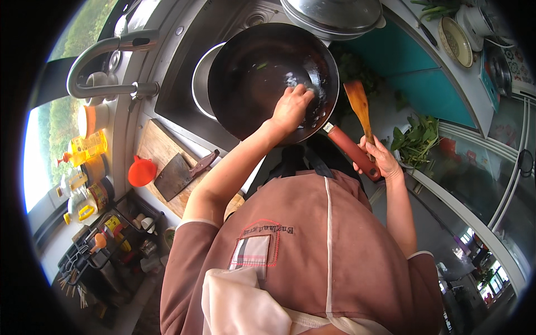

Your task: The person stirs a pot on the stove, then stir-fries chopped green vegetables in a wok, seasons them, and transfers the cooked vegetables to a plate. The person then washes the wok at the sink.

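Observation:
A dark wok (268,79) is tilted over the sink. My left hand (292,105) is inside it, fingers bunched against the wet inner wall; a small greyish bit shows at the fingertips, too unclear to name. A scrap of green leaf lies in the wok. My right hand (379,157) holds a wooden spatula (358,104) with its blade up, and the fingers are also around the end of the wok's red-brown handle (349,148). Behind the wok, at its left, the rim of a metal basin (200,83) shows in the sink (180,88).
On the left, a cleaver (173,178) and a red funnel (142,171) rest on a wooden cutting board (161,146), below a faucet (104,90). Bottles line the windowsill. A lidded metal pot (335,16) stands behind. Leafy greens (416,140) lie in a container at right.

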Available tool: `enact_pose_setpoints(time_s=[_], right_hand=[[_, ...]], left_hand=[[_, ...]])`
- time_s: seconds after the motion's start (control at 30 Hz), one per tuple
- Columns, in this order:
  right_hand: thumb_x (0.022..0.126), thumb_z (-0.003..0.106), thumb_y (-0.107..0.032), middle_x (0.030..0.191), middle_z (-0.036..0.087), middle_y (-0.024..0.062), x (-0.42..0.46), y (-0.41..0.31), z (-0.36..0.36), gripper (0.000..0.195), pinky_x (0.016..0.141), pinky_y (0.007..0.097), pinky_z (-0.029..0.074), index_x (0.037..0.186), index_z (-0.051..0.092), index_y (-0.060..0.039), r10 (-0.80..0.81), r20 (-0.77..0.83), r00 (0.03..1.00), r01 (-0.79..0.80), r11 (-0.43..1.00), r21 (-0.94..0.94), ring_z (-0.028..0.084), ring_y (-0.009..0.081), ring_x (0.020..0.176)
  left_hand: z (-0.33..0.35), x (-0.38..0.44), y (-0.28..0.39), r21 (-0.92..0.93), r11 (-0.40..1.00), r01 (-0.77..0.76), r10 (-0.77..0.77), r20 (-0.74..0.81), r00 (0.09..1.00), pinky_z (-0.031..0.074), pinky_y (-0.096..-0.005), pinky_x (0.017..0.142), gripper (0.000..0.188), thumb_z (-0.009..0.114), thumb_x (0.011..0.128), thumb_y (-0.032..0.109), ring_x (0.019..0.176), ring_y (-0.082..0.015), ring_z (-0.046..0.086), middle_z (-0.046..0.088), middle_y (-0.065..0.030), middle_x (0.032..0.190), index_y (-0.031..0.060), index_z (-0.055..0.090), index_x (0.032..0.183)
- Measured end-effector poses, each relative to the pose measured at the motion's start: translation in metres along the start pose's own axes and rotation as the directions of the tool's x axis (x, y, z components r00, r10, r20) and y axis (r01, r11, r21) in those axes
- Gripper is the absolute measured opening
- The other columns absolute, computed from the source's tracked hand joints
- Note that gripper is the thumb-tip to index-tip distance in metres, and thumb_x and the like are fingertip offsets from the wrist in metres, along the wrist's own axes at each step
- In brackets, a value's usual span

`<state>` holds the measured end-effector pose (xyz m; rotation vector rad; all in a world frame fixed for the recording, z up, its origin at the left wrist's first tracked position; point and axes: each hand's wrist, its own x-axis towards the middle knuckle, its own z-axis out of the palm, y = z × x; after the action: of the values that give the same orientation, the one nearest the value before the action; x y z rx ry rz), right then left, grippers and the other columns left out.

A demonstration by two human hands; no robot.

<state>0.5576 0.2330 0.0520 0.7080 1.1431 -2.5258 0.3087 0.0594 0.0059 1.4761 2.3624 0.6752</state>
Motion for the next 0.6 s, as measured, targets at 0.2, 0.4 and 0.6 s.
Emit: enact_pose_setpoints(time_s=[0.2, 0.4, 0.6], right_hand=[[0.089, 0.059, -0.030, 0.101, 0.055, 0.0204, -0.004, -0.010, 0.017, 0.028, 0.047, 0.0287, 0.047, 0.100, 0.042, -0.0114, 0.065, 0.015, 0.998, -0.067, 0.993, 0.093, 0.059, 0.0210, 0.064], [0.087, 0.062, -0.026, 0.098, 0.053, 0.0163, -0.007, -0.012, 0.017, 0.027, 0.048, 0.0259, 0.045, 0.099, 0.045, -0.0099, 0.063, 0.106, 0.992, -0.071, 0.995, 0.072, 0.054, 0.0163, 0.063], [0.076, 0.068, -0.009, 0.094, 0.050, 0.0172, -0.006, -0.021, 0.026, 0.029, 0.045, 0.0232, 0.042, 0.097, 0.047, -0.0074, 0.071, 0.169, 0.983, -0.095, 0.986, 0.140, 0.050, 0.0143, 0.061]], left_hand=[[-0.015, 0.073, -0.032, 0.096, 0.993, -0.070, 0.094, -0.278, 0.956, 0.049, -0.0401, 0.078, 0.034, 0.050, 0.074, 0.000, 0.093, -0.0332, 0.052, 0.056, -0.0086, 0.107, 0.0129, 0.061, 0.103], [-0.061, 0.046, -0.087, 0.361, 0.923, 0.131, -0.086, -0.139, 0.987, 0.049, -0.0365, 0.077, 0.026, 0.051, 0.079, 0.006, 0.093, -0.0295, 0.052, 0.055, -0.0031, 0.109, 0.0155, 0.062, 0.101], [-0.064, -0.038, -0.074, 0.380, 0.923, 0.064, -0.129, 0.149, 0.980, 0.054, -0.0356, 0.072, 0.032, 0.059, 0.068, -0.002, 0.092, -0.0310, 0.054, 0.054, -0.0044, 0.098, 0.0149, 0.063, 0.094]])
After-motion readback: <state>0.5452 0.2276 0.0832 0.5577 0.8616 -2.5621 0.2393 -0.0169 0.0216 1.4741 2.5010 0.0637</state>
